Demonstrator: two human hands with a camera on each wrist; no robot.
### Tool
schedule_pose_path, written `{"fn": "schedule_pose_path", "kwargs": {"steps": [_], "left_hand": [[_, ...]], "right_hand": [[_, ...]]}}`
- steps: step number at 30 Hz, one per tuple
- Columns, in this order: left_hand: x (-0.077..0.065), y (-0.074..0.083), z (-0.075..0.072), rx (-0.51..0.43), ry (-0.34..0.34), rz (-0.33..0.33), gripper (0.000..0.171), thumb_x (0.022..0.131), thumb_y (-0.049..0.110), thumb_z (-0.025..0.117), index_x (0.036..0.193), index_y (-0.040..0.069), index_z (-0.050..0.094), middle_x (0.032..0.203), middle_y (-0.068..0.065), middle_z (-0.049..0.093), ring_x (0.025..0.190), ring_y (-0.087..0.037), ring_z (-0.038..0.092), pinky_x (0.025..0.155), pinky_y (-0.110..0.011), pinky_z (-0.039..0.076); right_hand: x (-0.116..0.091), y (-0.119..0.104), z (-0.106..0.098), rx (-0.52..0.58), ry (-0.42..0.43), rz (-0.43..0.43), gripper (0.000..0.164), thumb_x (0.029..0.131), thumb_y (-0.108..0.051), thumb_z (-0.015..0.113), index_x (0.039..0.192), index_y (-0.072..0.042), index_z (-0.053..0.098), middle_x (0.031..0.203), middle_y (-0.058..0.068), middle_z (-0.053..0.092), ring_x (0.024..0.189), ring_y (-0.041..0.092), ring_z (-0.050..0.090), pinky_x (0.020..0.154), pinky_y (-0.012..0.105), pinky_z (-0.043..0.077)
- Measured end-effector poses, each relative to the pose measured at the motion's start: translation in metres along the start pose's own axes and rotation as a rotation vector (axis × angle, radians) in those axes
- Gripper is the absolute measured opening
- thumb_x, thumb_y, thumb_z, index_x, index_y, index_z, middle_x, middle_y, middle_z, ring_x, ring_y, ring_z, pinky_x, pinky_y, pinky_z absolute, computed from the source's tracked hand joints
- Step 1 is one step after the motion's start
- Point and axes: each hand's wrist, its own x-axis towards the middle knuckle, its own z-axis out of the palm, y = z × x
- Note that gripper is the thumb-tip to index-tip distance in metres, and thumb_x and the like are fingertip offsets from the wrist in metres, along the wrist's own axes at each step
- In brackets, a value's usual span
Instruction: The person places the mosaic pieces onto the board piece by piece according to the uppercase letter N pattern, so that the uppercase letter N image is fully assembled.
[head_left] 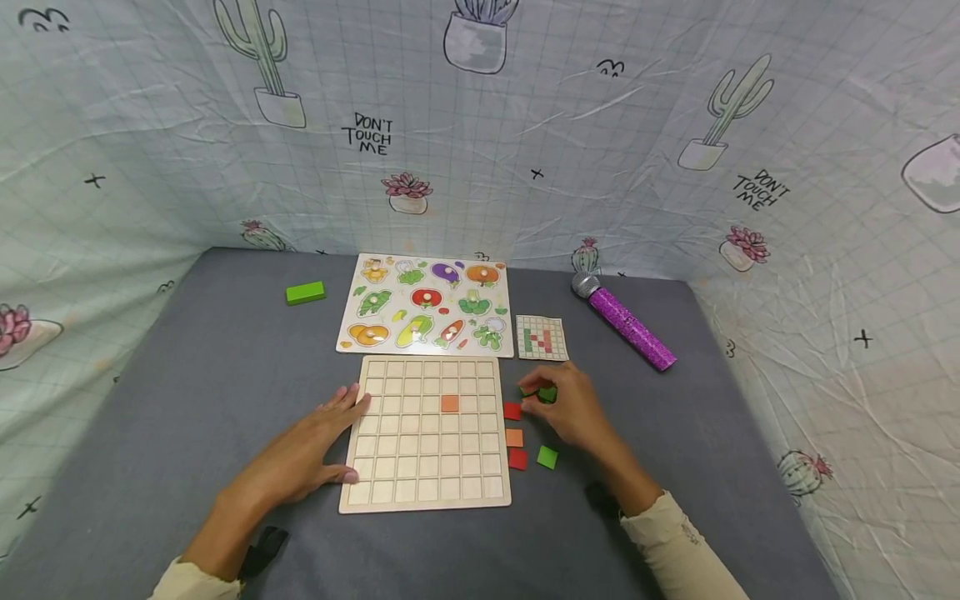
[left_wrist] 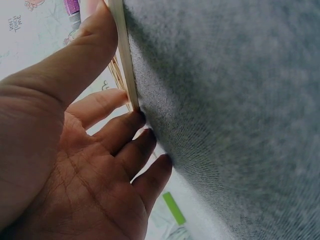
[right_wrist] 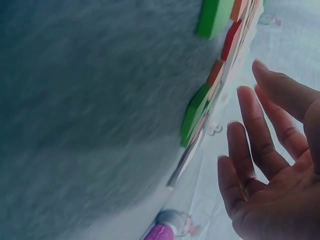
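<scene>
A square wooden grid board (head_left: 427, 448) lies on the table, with one orange tile (head_left: 450, 404) in one of its cells. My left hand (head_left: 303, 454) rests at the board's left edge, thumb and fingertips touching the rim; the left wrist view shows the fingers spread along its side. To the right of the board, my right hand (head_left: 572, 408) hovers over dark green tiles (head_left: 548, 395), partly hidden by its fingers. In the right wrist view its fingers are apart and nothing is between them. Beside the board lie a red tile (head_left: 512, 411), another orange tile (head_left: 513, 437) and a light green tile (head_left: 547, 457).
Behind the board lies a vegetable picture board (head_left: 390, 321). A small pattern card (head_left: 555, 327) with coloured squares sits beside it. Farther right is a purple glittery microphone (head_left: 630, 325); a green block (head_left: 305, 293) lies at back left. A cactus-print cloth (head_left: 480, 125) hangs around the table.
</scene>
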Motion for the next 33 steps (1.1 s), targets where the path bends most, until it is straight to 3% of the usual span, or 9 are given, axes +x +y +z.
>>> {"fn": "schedule_pose_path", "kwargs": {"steps": [10, 25, 33], "left_hand": [[-0.0002, -0.001, -0.0018, 0.004, -0.003, 0.008, 0.104, 0.078, 0.028, 0.093, 0.163, 0.004, 0.04, 0.173, -0.023, 0.031, 0.159, -0.047, 0.031, 0.125, -0.067, 0.032], [-0.0001, -0.0001, -0.0007, 0.016, -0.002, 0.009, 0.103, 0.078, 0.028, 0.093, 0.163, 0.003, 0.04, 0.172, -0.024, 0.032, 0.159, -0.048, 0.032, 0.124, -0.068, 0.033], [-0.0009, 0.0003, 0.0005, 0.017, 0.007, 0.015, 0.103, 0.078, 0.027, 0.093, 0.163, 0.002, 0.041, 0.172, -0.024, 0.032, 0.158, -0.048, 0.032, 0.124, -0.067, 0.032]], "right_hand": [[-0.0054, 0.0082, -0.0041, -0.106, -0.035, 0.043, 0.023, 0.085, -0.015, 0.091, 0.106, -0.015, 0.082, 0.108, 0.001, 0.081, 0.1, 0.021, 0.058, 0.09, 0.042, 0.048], [-0.0021, 0.0042, -0.0013, -0.178, -0.08, 0.061, 0.022, 0.081, -0.015, 0.093, 0.1, -0.016, 0.083, 0.098, 0.002, 0.075, 0.098, 0.022, 0.057, 0.098, 0.05, 0.049], [-0.0023, 0.0063, 0.0003, -0.18, -0.088, 0.056, 0.02, 0.081, -0.015, 0.094, 0.098, -0.016, 0.082, 0.095, 0.0, 0.074, 0.095, 0.019, 0.055, 0.093, 0.046, 0.048]]}}
